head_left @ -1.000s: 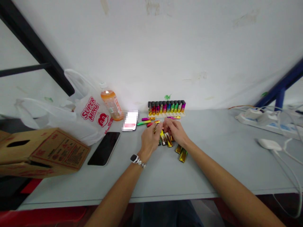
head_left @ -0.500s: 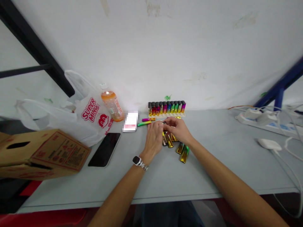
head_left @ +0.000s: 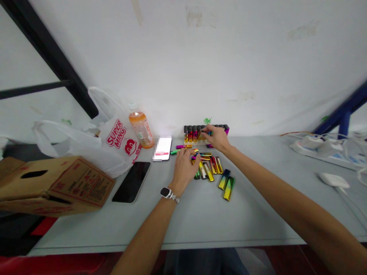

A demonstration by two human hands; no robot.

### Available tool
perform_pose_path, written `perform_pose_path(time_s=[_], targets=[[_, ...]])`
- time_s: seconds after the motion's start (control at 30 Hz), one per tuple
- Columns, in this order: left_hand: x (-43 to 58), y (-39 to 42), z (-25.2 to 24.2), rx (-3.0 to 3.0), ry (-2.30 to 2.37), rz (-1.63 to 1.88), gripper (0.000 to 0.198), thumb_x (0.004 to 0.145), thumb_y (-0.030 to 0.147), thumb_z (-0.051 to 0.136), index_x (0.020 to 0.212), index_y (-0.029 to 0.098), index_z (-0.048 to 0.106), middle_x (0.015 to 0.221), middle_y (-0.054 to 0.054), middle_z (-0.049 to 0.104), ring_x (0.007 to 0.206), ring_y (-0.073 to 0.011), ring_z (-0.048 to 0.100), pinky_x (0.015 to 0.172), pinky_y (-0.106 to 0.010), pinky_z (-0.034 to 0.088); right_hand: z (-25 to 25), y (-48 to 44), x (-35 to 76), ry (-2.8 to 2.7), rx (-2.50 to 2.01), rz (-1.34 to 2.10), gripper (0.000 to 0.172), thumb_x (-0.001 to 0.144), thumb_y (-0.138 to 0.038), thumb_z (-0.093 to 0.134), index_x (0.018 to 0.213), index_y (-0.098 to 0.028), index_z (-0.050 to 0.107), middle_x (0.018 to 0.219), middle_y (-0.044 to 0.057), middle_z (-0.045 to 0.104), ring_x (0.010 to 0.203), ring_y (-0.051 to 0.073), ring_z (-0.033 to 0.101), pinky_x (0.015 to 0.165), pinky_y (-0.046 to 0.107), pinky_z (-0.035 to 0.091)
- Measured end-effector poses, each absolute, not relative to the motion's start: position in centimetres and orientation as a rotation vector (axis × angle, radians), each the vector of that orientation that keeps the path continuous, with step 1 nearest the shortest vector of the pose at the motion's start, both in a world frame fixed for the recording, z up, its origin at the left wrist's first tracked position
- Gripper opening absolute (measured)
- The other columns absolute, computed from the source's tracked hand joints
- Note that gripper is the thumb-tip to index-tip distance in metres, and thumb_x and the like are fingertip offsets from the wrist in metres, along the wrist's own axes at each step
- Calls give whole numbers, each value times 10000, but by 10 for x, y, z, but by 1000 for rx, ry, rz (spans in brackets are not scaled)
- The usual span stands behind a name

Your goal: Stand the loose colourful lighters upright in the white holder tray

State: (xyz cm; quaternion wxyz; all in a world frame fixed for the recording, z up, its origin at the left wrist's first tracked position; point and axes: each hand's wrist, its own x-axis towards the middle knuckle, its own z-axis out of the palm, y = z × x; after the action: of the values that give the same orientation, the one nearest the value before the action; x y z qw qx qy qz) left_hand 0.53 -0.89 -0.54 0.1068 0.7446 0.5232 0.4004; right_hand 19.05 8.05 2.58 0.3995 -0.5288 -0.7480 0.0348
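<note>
My right hand point(head_left: 217, 138) reaches to the row of upright lighters point(head_left: 195, 133) at the wall, its fingers pinched on a lighter that is mostly hidden at the fingertips. These lighters have black tops and shiny coloured bodies, and stand in a pale tray point(head_left: 197, 143). My left hand point(head_left: 185, 166) rests over the left side of a loose pile, thumb and fingers apart, touching lighters. Several loose lighters point(head_left: 208, 172) in gold, red and green lie to its right. Two more, a blue-and-yellow one point(head_left: 224, 179) and a green-and-yellow one point(head_left: 228, 188), lie nearer me.
To the left are a black phone point(head_left: 132, 182), a phone with a lit, blurred screen point(head_left: 162, 148), an orange drink bottle point(head_left: 141, 128), a white plastic bag point(head_left: 86, 147) and a cardboard box point(head_left: 77, 187). A power strip point(head_left: 323, 151) and a white charger point(head_left: 334, 179) lie at right.
My right hand has moved from the loose pile up and away to the tray row. My left hand has shifted slightly, uncovering more loose lighters. The view has turned a little left.
</note>
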Motion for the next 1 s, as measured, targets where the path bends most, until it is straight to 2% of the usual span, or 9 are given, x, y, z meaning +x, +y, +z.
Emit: perform_pose_path(time_s=[0.17,0.33,0.43,0.6,0.7,0.77,0.83,0.9,1.0], targets=[[6,-9,-5,2201,1566,1141,147,921,304,582,943,173,644,1023,-109,610,1069,-287,549,980,-462,467,25,85,187,-1988,-1418,36,166,872,-315,644,987,-233,732,1006,55,744,949,249,661,858,376,490],[6,-10,-5,2230,1563,1113,115,916,264,571,927,179,648,1018,-99,607,1061,-282,550,990,-458,459,27,81,186,-2003,-1403,-116,206,915,-346,598,977,-228,755,1058,100,655,1082,269,548,815,370,484],[6,-10,-6,2249,1552,1107,89,901,209,559,903,182,644,993,-92,602,1058,-277,550,986,-450,462,28,75,187,-2024,-1442,-187,285,944,-372,551,1092,-241,756,1080,124,573,1073,276,499,765,362,477],[6,-10,-9,2285,1531,1097,111,869,148,541,906,184,639,974,-90,595,1033,-280,553,961,-458,480,22,65,190,-2135,-1517,-215,437,977,-352,478,1390,-264,594,1077,139,506,1066,301,452,811,392,462],[5,-9,-11,2285,1527,1107,160,845,101,527,926,185,637,991,-95,603,1054,-286,552,971,-473,478,18,53,190,-2191,-1463,-213,543,954,-300,491,1487,-203,462,1118,154,493,1059,309,442,900,431,434],[3,-8,-12,2269,1537,1127,178,838,84,519,934,183,631,1004,-98,608,1076,-285,552,983,-477,472,16,42,189,-2237,-1383,-154,552,905,-218,511,1451,-141,477,1135,156,494,1057,292,458,942,421,415],[1,-7,-12,2246,1559,1143,183,840,73,506,934,179,622,1010,-99,610,1072,-279,557,983,-474,472,17,32,187,-2331,-1314,-61,456,832,-157,540,1282,-121,602,1122,145,503,1045,272,488,928,386,419],[0,-6,-11,2228,1570,1157,180,850,68,490,925,176,612,1004,-97,614,1055,-268,566,979,-466,474,20,24,186,-2462,-1283,11,328,772,-162,585,1083,-136,687,1068,129,525,999,261,518,883,362,430],[-1,-6,-9,2213,1567,1174,184,870,68,465,914,177,607,992,-91,618,1039,-254,578,975,-454,476,27,20,183,-2583,-1312,29,243,738,-231,644,956,-162,729,987,115,561,932,263,547,828,358,433]])
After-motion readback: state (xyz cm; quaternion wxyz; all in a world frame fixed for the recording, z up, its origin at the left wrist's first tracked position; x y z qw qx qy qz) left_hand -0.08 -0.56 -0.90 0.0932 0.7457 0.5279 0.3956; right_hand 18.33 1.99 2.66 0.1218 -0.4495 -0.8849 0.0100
